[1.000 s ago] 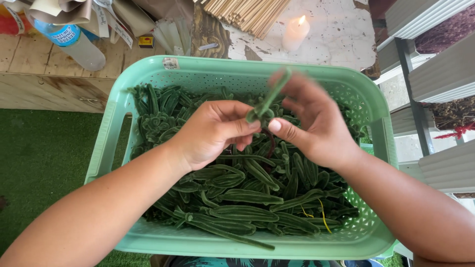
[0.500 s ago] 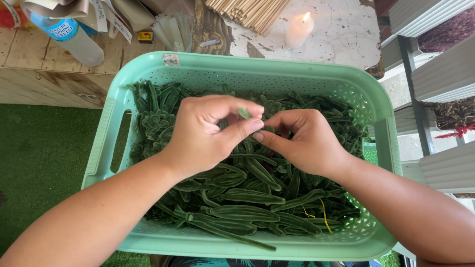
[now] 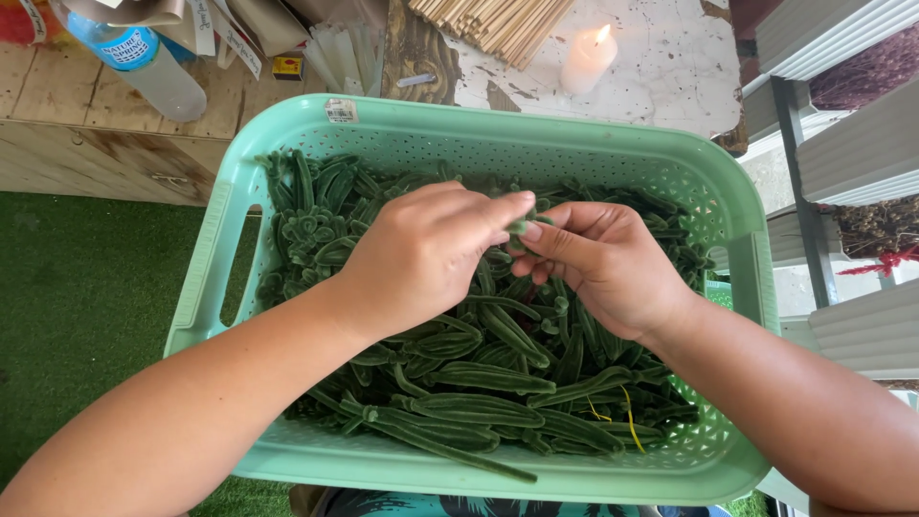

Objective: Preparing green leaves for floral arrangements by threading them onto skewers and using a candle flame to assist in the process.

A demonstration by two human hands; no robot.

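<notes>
One mint-green basket (image 3: 287,153) is filled with dark green fuzzy leaf shapes (image 3: 479,378), too many to be counted. Above its middle, one small green piece (image 3: 518,227) is pinched between the fingertips of the left hand (image 3: 431,254) and the right hand (image 3: 593,263); most of it is hidden. Beyond the basket, one lit candle (image 3: 586,59) and one bottle (image 3: 144,62), cut off, are seen.

Leaves (image 3: 479,378) in basket (image 3: 536,134); candle (image 3: 586,59) on table (image 3: 670,67) behind.
</notes>
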